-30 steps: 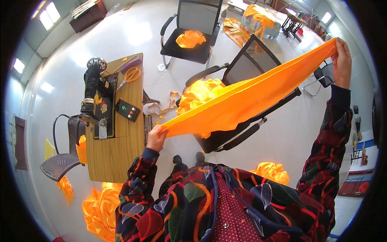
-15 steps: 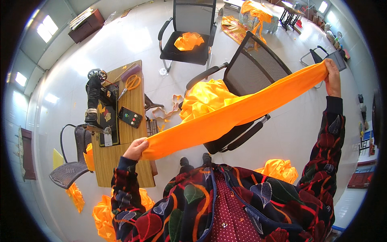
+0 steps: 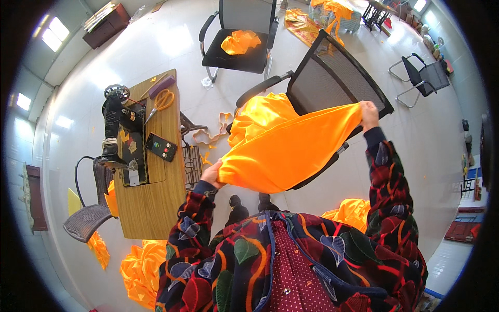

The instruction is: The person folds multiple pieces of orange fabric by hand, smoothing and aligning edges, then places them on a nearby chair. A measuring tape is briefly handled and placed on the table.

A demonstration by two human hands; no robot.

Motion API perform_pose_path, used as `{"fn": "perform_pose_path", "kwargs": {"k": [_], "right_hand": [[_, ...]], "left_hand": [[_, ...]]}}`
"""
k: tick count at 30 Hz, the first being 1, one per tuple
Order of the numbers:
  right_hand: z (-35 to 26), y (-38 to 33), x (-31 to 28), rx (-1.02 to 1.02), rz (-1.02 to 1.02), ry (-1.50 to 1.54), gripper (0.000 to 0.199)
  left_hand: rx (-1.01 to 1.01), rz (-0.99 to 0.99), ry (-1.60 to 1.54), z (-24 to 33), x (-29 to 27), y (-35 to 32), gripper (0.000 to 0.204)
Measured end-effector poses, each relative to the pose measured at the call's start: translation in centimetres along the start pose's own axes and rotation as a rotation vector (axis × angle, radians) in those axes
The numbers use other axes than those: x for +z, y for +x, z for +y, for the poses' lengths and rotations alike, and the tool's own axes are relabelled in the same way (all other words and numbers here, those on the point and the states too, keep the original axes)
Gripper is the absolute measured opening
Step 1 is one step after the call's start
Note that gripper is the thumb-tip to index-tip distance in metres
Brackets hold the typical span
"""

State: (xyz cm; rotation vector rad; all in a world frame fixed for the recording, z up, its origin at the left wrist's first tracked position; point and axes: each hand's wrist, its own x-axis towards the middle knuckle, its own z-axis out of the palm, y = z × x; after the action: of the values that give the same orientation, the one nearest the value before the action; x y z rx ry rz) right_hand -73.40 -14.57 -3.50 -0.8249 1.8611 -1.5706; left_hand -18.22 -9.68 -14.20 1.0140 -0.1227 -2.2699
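We hold the bright orange satin cloth panel at 2 points. The left hand pinches its left end; the right hand grips its upper right corner. Between the 2 hands we have the panel spread, its upper edge rising toward the right hand and its lower edge bowing toward the dark leaf-patterned jacket.

Ahead of the left hand and to its right, we locate a gathered heap of glossy orange satin on a black mesh-backed armchair. We cannot tell whether heap and panel form 1 piece. The armchair's backrest rises ahead of the right hand.

Left of the left hand we have a rectangular wood-grain worktop. It carries, ahead of that hand and to its left, a black sewing machine, a black smartphone and metal scissors with orange loop handles.

Well ahead of the left hand, a 2nd black mesh-backed chair bears a small crumpled orange cloth. On the glossy white floor, we note 1 large orange fabric pile behind the left hand, to its left, and 1 smaller orange fabric bundle behind the right hand.
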Motion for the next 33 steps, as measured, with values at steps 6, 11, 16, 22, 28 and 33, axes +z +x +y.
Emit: {"fn": "perform_pose_path", "kwargs": {"k": [6, 11, 16, 22, 28, 33], "right_hand": [[3.0, -15.8, 8.9, -0.011, -0.331, 0.062, 0.01], [3.3, -26.9, 14.3, -0.019, -0.618, -0.14, 0.011], [3.2, -28.7, 14.0, -0.146, -0.714, -0.374, 0.017], [3.7, -28.4, 13.4, 0.008, -0.977, -0.158, 0.02], [6.0, -21.2, 12.9, -0.13, -1.057, -0.407, 0.039], [9.3, -16.7, 16.6, -0.29, -1.176, -0.579, 0.062]], "left_hand": [[-0.032, -0.029, 0.257, -4.5, 7.2, 1.2, 0.026], [-0.065, -0.114, 0.234, -8.8, 9.0, 2.9, 0.023], [-0.118, 0.025, 0.125, -10.1, 9.1, 2.7, 0.025], [-0.132, -0.004, 0.26, -10.1, 7.7, 2.3, 0.027], [-0.003, -0.063, 0.819, -10.5, 7.9, 0.7, 0.029], [0.181, -0.282, 1.287, -10.8, 10.0, -2.7, 0.04]]}}
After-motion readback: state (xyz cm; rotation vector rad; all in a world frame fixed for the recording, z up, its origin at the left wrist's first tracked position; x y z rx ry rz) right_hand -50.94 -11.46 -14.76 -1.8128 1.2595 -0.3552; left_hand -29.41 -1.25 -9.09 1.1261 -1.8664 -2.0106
